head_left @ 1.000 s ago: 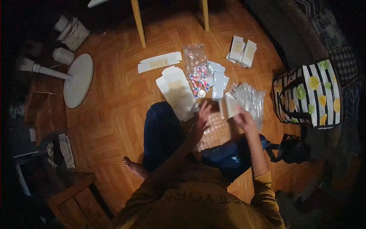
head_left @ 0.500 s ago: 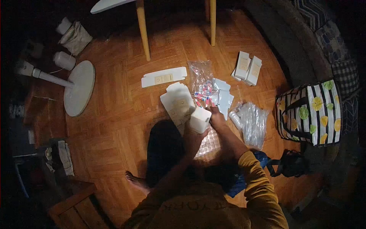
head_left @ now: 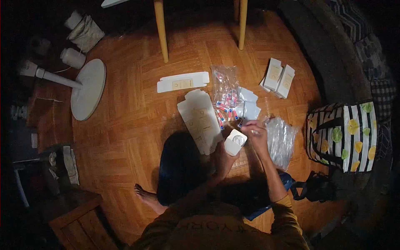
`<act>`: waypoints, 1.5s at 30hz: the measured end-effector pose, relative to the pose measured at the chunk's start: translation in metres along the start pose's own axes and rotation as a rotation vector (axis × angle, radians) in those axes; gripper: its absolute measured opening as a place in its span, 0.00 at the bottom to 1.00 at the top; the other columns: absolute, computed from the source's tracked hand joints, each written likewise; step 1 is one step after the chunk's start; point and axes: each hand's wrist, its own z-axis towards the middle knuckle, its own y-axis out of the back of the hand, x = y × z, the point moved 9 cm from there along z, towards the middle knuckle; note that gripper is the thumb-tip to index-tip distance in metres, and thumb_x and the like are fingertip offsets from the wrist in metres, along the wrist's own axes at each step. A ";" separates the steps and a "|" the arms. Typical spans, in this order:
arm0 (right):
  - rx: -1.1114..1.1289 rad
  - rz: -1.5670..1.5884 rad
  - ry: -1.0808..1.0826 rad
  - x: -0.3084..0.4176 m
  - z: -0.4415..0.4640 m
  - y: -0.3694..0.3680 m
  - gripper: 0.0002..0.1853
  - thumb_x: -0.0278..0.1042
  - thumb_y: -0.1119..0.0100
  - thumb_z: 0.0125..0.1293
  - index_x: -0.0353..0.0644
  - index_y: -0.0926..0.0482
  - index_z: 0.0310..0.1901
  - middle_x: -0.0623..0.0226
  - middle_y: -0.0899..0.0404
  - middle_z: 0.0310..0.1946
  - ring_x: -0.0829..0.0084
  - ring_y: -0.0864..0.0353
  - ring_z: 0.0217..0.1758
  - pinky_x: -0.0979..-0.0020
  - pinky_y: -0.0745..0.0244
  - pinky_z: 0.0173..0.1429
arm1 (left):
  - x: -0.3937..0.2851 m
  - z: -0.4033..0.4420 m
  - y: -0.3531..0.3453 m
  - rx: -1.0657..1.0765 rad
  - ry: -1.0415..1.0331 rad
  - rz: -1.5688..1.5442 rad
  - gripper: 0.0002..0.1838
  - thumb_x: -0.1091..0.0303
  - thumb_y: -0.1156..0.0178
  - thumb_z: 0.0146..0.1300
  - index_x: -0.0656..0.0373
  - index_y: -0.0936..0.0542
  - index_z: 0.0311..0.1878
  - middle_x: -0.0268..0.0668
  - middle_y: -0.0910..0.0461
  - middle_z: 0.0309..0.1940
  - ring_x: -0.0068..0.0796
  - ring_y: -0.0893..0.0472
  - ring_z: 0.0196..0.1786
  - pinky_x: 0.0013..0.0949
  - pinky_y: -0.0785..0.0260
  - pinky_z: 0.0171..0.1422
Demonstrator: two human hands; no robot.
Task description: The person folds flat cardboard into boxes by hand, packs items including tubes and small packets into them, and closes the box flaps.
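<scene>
My left hand (head_left: pixel 225 160) is closed around a small white box (head_left: pixel 233 149) held upright over my lap. A round silvery thing (head_left: pixel 239 140) shows in the box's top. Just right of the box is my right hand (head_left: pixel 256 132), its fingers pinched together; what they hold, if anything, is too small to make out. Beyond both hands lie several small red, white and blue battery-like cylinders (head_left: pixel 229 113), some loose and some in a clear plastic bag (head_left: pixel 224 81). Flattened white cartons (head_left: pixel 199 121) lie to the left, and pale folded pieces (head_left: pixel 249 109) lie beside the bag.
Clear plastic sleeves (head_left: pixel 281 139) lie right of my hands. A flat carton (head_left: pixel 183 82) and white boxes (head_left: pixel 280 78) are farther off. A striped fruit-print bag (head_left: pixel 343 135) stands at right, a round white stand base (head_left: pixel 88 89) at left, and wooden furniture legs (head_left: pixel 161 33) ahead.
My right hand has moved from the small cylinders to the right side of the box. The box has turned so its top with the round silvery thing shows. The view has shifted slightly.
</scene>
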 end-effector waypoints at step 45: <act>-0.093 0.110 -0.346 -0.107 -0.026 0.106 0.07 0.32 0.40 0.60 0.38 0.21 0.36 0.77 0.26 0.24 0.86 0.33 0.24 0.80 0.38 0.26 | -0.097 0.131 -0.008 -0.063 -0.696 0.246 0.33 0.61 0.36 0.51 0.67 0.35 0.57 0.54 0.29 0.50 0.54 0.29 0.52 0.46 0.36 0.56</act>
